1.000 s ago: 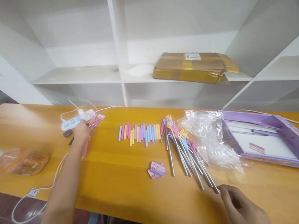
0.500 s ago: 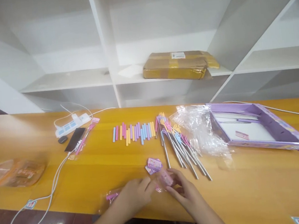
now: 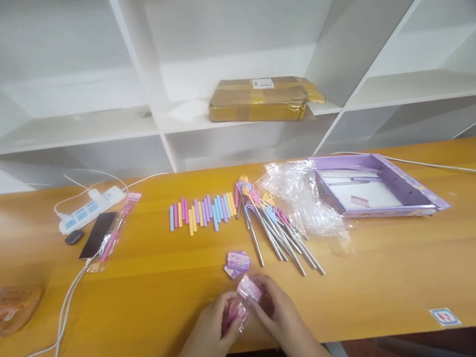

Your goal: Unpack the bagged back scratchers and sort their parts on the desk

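Observation:
In the head view, my left hand (image 3: 214, 324) is closed around a crinkled clear plastic packet (image 3: 236, 309) with something pink inside. My right hand (image 3: 278, 309) pinches a small pink card (image 3: 249, 289) right beside it; whether card and packet are joined I cannot tell. Just beyond my hands lie a few purple printed cards (image 3: 238, 261), overlapping. Farther off, several back scratchers (image 3: 279, 236) with silver rods and coloured hand-shaped heads rest in a loose pile. To their left, pastel handle tubes (image 3: 201, 212) in blue, pink, yellow and purple are lined up.
Clear plastic wrappers (image 3: 302, 194) lie against a purple open box (image 3: 384, 209) at right. At left are a power strip (image 3: 93, 209), a phone (image 3: 99, 235), a wrapped pink back scratcher (image 3: 115, 235) and cables. A taped carton (image 3: 259, 100) sits on the shelf behind.
The view has shifted. My left hand has drawn back and turned, now gripping the packet, whose pink part earlier stuck out under my left wrist. My right hand still holds the card.

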Demonstrator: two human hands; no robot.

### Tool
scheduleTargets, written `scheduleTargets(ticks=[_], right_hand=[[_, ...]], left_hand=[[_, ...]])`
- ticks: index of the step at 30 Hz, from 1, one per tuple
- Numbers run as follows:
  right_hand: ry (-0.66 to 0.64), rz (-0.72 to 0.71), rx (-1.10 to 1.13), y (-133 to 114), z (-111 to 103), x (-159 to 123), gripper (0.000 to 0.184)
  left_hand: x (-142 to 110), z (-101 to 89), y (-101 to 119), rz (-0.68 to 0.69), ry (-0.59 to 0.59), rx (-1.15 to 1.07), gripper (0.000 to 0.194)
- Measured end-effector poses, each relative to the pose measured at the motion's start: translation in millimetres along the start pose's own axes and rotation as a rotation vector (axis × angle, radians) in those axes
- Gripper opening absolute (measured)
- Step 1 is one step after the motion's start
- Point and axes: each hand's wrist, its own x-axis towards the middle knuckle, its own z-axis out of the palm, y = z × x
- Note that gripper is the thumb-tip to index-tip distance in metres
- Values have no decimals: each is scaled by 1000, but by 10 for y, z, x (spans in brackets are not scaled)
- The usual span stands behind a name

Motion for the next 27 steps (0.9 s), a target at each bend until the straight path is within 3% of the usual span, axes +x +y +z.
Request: scheduleTargets(ticks=[7,13,17,22,27], right_hand=[[-71,-105,-229,-121,-32,101,17],[-167,-35,-180,-310,-79,85,20],[-206,32,-75,-437,-104,95,21],[-189,85,86,-379,-58,92,25],[-155,66,98,-306,8,105,24]], left_hand=[[12,117,-298,74,-46,-112,45],[33,106,-458,88,-38,-141,50],[26,-1,-446,88,-60,-113,50],[-24,-137,-332,130,-79,-104,51],[-47,-246,-160,165,-103,-72,35]])
